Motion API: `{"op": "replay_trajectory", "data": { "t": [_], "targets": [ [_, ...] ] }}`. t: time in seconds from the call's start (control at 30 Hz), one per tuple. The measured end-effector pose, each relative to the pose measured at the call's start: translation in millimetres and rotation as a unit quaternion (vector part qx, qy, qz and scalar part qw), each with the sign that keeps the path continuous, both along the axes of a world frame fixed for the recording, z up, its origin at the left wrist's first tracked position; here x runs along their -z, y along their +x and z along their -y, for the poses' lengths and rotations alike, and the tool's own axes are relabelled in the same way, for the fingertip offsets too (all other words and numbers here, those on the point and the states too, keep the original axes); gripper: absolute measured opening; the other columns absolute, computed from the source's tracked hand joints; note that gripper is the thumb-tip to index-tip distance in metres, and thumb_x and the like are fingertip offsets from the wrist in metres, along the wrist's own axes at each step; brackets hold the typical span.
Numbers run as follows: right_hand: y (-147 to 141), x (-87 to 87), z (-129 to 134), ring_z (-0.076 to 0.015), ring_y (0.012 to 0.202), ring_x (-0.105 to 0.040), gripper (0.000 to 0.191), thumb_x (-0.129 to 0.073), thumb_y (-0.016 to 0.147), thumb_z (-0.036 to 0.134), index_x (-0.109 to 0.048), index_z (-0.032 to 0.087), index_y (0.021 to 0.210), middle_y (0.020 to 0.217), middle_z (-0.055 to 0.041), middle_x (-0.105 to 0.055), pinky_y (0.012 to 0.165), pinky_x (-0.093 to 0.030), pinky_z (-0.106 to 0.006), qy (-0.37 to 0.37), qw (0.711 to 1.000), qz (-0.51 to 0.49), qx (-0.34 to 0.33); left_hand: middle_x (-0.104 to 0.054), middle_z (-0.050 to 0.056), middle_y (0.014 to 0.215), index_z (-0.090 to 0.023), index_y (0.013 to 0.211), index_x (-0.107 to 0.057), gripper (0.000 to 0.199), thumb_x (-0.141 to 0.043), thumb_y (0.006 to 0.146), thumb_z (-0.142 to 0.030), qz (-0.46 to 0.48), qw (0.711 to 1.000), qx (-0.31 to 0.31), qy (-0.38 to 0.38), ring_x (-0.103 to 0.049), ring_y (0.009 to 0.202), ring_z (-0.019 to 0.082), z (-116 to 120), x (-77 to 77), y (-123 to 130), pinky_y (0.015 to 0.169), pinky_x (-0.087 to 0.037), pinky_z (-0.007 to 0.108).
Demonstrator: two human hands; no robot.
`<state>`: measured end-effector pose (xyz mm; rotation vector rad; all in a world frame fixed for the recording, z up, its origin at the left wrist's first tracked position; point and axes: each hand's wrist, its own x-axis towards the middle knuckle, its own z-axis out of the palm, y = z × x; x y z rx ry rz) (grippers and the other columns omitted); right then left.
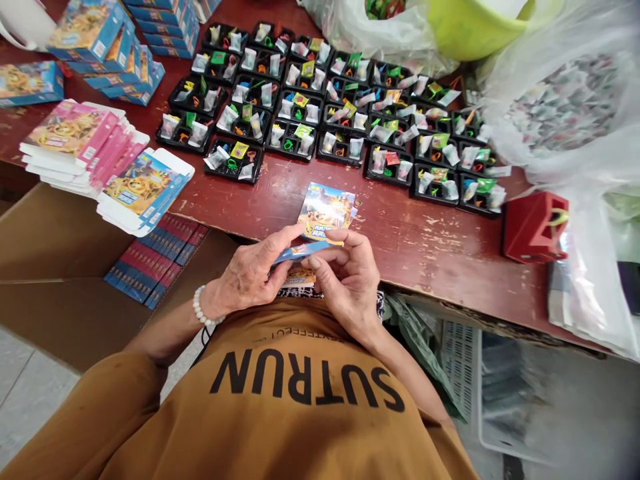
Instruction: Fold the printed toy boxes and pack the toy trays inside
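Between my two hands is a small blue cardboard box [300, 252], held edge-on at the front of the table. My left hand [250, 270], with a white bead bracelet at the wrist, grips its left end between thumb and fingers. At the other end, my right hand [353, 277] pinches the box's yellow-tipped edge with thumb and fingertips. Just beyond my hands lies a printed blue picture box [330, 205]. Part of another printed box [300, 277] shows beneath the held one, mostly hidden by my hands.
Black trays [235, 175] with sachets and small toys fill the back. Pink flat boxes [70, 130] and blue boxes [87, 33] are stacked left. A carton [55, 267] holding packed boxes stands below. Right are a red tape dispenser [533, 230] and a plastic bag of sachets [565, 107].
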<state>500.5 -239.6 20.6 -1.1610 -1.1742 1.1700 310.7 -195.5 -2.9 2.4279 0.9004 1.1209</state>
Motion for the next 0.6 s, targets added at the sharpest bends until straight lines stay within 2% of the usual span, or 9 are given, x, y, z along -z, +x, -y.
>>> {"op": "replay_trajectory", "data": {
  "t": [0.1, 0.2, 0.33, 0.47, 0.6],
  "targets": [
    [-0.6, 2.9, -2.9, -0.0108, 0.054, -0.057, 0.032, -0.071, 0.097, 0.032, -0.050, 0.027, 0.120, 0.079, 0.0048, -0.074, 0.052, -0.046, -0.026, -0.008, 0.997, 0.076, -0.008, -0.074, 0.011, 0.128, -0.022, 0.162, -0.033, 0.071, -0.058, 0.097, -0.007, 0.002, 1.000, 0.001, 0.013, -0.078, 0.103, 0.019, 1.8, -1.2, -0.7, 0.091, -0.065, 0.028],
    [-0.7, 3.4, -3.9, -0.0099, 0.050, -0.053, 0.027, -0.067, 0.097, 0.028, -0.050, 0.026, 0.117, 0.074, 0.0063, -0.071, 0.053, -0.044, -0.027, -0.010, 0.987, 0.160, -0.016, -0.075, 0.009, 0.111, -0.021, 0.148, -0.052, 0.050, -0.054, 0.099, -0.007, -0.043, 0.999, 0.015, 0.024, -0.077, 0.094, 0.019, 3.3, -2.4, -2.6, 0.081, -0.066, 0.029],
    [1.8, 5.8, -4.6, -0.0116, 0.052, -0.056, 0.028, -0.067, 0.096, 0.029, -0.052, 0.024, 0.120, 0.075, 0.0042, -0.073, 0.057, -0.046, -0.029, -0.019, 0.976, 0.215, -0.010, -0.074, 0.009, 0.101, -0.015, 0.137, -0.062, 0.037, -0.055, 0.101, -0.011, -0.078, 0.997, 0.010, -0.002, -0.075, 0.085, 0.019, 4.5, -2.8, -2.0, 0.074, -0.065, 0.030],
    [7.4, 13.4, -5.5, -0.0152, 0.057, -0.061, 0.044, -0.067, 0.099, 0.036, -0.053, 0.020, 0.137, 0.073, 0.0034, -0.072, 0.060, -0.047, -0.031, -0.021, 0.961, 0.275, -0.015, -0.076, 0.008, 0.105, -0.019, 0.135, -0.067, 0.035, -0.055, 0.103, -0.011, -0.019, 1.000, 0.007, -0.018, -0.076, 0.091, 0.017, 5.5, -8.2, -3.2, 0.083, -0.066, 0.028],
    [10.9, 17.4, -10.0, -0.0188, 0.060, -0.063, 0.057, -0.074, 0.096, 0.049, -0.059, 0.019, 0.142, 0.072, 0.0009, -0.071, 0.060, -0.046, -0.032, 0.022, 0.922, 0.385, -0.018, -0.079, 0.005, 0.113, -0.024, 0.129, -0.073, 0.035, -0.065, 0.098, -0.010, 0.098, 0.991, -0.078, -0.037, -0.075, 0.100, 0.017, 6.9, -17.2, -19.7, 0.091, -0.065, 0.029]
  ]
}}
